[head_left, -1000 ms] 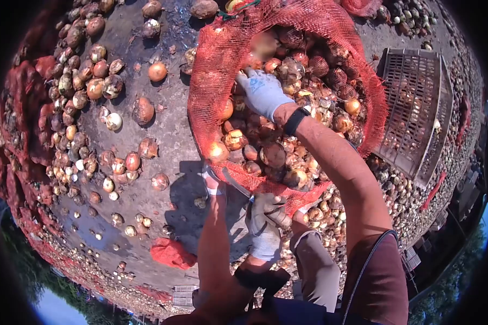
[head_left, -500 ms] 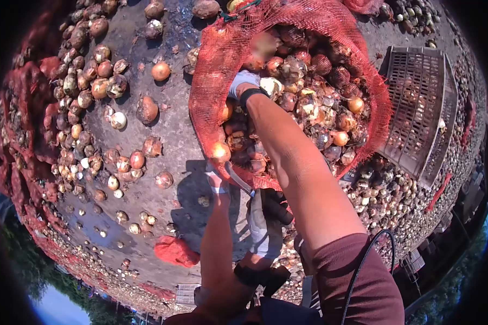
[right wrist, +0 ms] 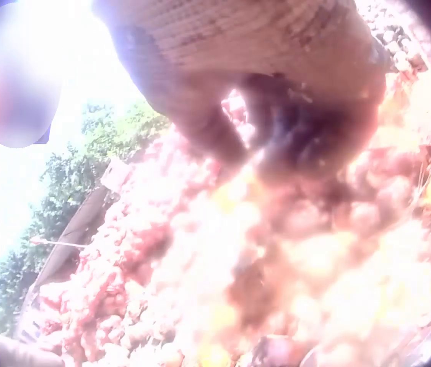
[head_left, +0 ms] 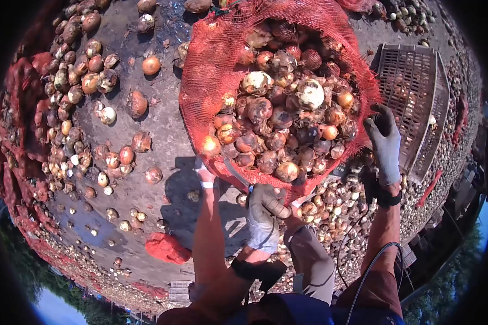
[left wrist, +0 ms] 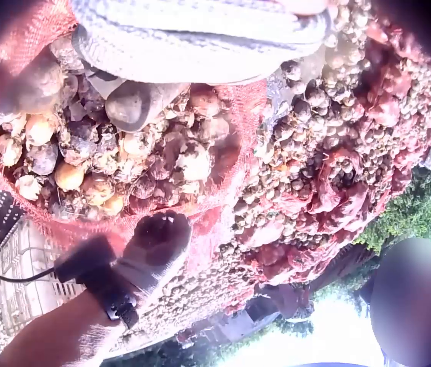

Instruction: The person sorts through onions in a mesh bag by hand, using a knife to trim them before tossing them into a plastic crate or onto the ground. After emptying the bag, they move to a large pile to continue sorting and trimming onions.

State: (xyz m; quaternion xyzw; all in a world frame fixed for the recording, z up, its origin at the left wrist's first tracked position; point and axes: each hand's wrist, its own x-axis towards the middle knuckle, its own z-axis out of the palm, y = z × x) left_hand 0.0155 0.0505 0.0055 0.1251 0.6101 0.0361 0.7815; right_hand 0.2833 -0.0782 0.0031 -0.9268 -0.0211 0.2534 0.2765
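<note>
A red mesh sack full of onions stands with its mouth wide in front of me. My gloved left hand grips a knife by its handle, close to the sack's near rim. The blade points up and left across the mesh. In the left wrist view this glove fills the top. My gloved right hand is just outside the sack's right rim, fingers bent, with a gap between thumb and fingers and nothing visible in it. In the right wrist view the right hand is blurred by glare.
Two stacked plastic crates lean to the right of the sack. Loose onions lie on the ground at left, with a heap of red mesh sacks beyond. A crumpled red net lies at the lower left. My legs flank the left hand.
My right hand has come out of the sack and moved right, past its rim. The onions it covered now show, a large pale one among them. The left hand stays near the rim with the knife.
</note>
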